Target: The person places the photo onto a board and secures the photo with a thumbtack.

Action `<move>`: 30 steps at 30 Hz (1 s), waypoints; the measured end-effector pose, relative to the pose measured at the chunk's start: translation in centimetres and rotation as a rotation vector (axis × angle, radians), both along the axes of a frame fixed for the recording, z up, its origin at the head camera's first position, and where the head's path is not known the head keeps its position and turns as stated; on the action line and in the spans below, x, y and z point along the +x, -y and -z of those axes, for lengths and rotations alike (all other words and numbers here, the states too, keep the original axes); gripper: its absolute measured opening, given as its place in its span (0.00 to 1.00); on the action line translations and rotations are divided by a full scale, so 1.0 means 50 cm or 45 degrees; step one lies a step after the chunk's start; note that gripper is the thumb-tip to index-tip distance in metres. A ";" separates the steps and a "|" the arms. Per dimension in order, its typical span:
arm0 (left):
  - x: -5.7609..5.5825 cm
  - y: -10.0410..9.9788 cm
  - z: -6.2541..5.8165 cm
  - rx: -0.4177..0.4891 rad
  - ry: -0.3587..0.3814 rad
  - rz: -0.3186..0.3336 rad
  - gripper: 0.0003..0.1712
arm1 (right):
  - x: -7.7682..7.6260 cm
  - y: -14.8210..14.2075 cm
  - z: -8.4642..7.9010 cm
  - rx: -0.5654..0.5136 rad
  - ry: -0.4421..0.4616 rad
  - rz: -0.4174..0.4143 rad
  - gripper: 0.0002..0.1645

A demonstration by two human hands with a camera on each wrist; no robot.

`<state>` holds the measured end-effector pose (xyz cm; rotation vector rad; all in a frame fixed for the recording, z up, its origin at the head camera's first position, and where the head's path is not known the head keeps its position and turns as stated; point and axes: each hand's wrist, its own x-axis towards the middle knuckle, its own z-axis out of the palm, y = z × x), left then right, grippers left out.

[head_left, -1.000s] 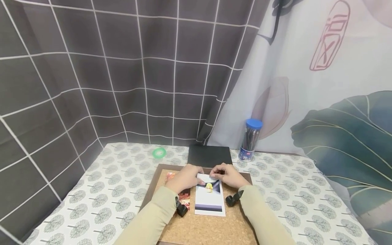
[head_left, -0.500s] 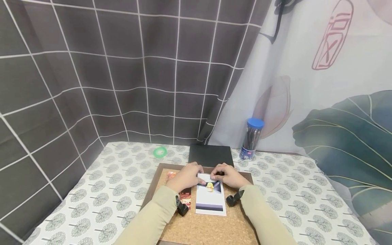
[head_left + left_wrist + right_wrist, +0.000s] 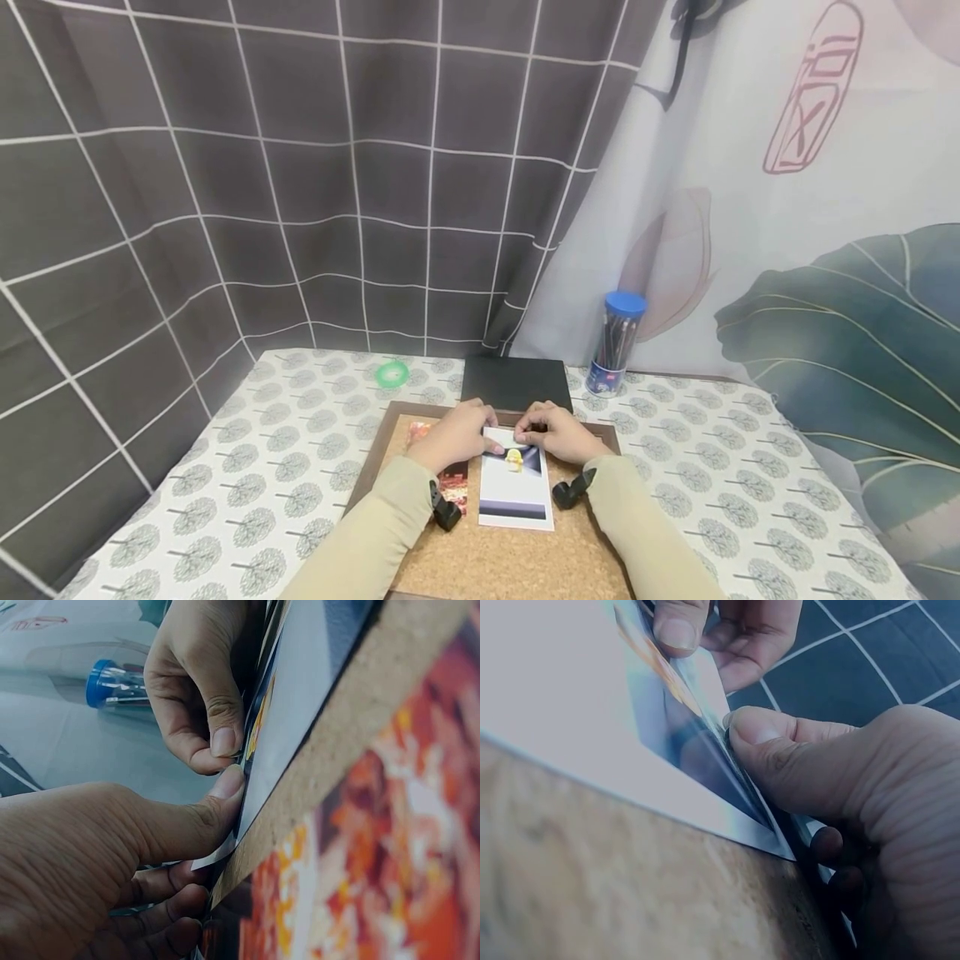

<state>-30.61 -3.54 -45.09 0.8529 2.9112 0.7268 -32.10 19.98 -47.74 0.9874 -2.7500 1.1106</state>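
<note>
A white-bordered photo (image 3: 510, 492) with a yellow figure printed near its top lies on a framed corkboard (image 3: 510, 558). My left hand (image 3: 457, 433) is at its upper left corner, which it pinches between thumb and curled fingers in the left wrist view. Near the middle of the top edge, my right hand (image 3: 558, 429) has thumb and forefinger tips together. They pinch a small silvery piece (image 3: 726, 721) against the photo; its kind is too small to tell. In the right wrist view the photo's top strip bends up. A red photo (image 3: 453, 492) lies partly under my left forearm.
Behind the corkboard lies a flat black rectangle (image 3: 517, 383). A roll of green tape (image 3: 392, 374) sits at the back left of the tree-patterned tablecloth (image 3: 285, 467). A blue-lidded jar of pencils (image 3: 615, 343) stands at the back right, before the curtains (image 3: 337, 183).
Both hands stay in nearly the same place on the photo. The pale curved band along the photo's top looks narrower than a second ago.
</note>
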 end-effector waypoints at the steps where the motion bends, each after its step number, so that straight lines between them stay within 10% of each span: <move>1: 0.000 0.000 0.000 -0.001 0.000 -0.001 0.20 | 0.000 0.001 0.000 0.006 -0.004 0.002 0.02; 30: -0.001 -0.003 0.001 -0.021 -0.015 0.010 0.20 | 0.002 0.024 -0.008 0.092 0.004 0.135 0.05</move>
